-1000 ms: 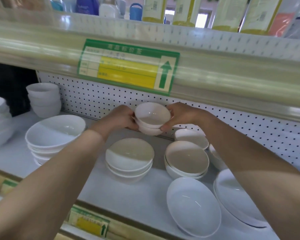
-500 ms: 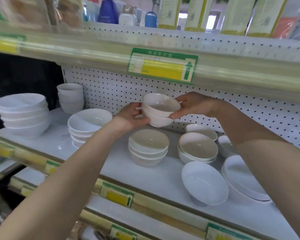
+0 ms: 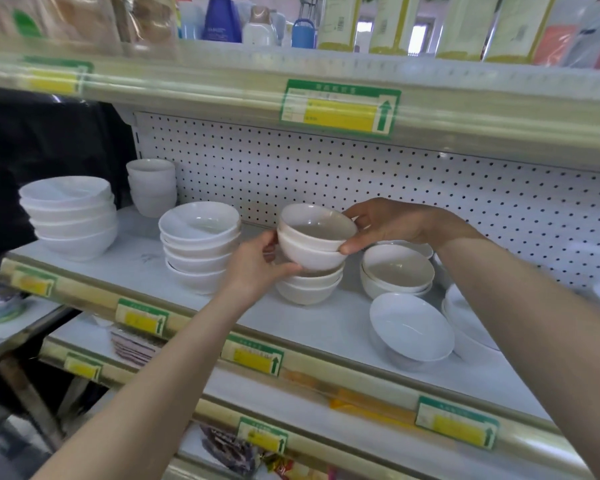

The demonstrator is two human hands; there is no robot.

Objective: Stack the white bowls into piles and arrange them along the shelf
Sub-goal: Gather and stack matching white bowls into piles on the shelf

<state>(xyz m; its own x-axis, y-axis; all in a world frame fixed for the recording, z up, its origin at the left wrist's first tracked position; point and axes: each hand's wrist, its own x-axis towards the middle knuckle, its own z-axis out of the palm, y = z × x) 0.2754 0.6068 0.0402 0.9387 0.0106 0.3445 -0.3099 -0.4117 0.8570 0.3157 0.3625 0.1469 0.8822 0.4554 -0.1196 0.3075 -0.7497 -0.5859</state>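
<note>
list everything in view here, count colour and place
held bowls: two nested, white, above middle pile
middle pile: one, white, centre of shelf
tall pile: one, white, left of centre
wide pile: one, white, far left
cup pile: one, white, back left
right pile: one, white, right of centre
single bowl: one, white, front right
price tags: several, green-yellow, shelf edges
bottles: several, mixed colours, upper shelf
left hand: one, holding held bowls' left side
right hand: one, holding their right rim
</note>
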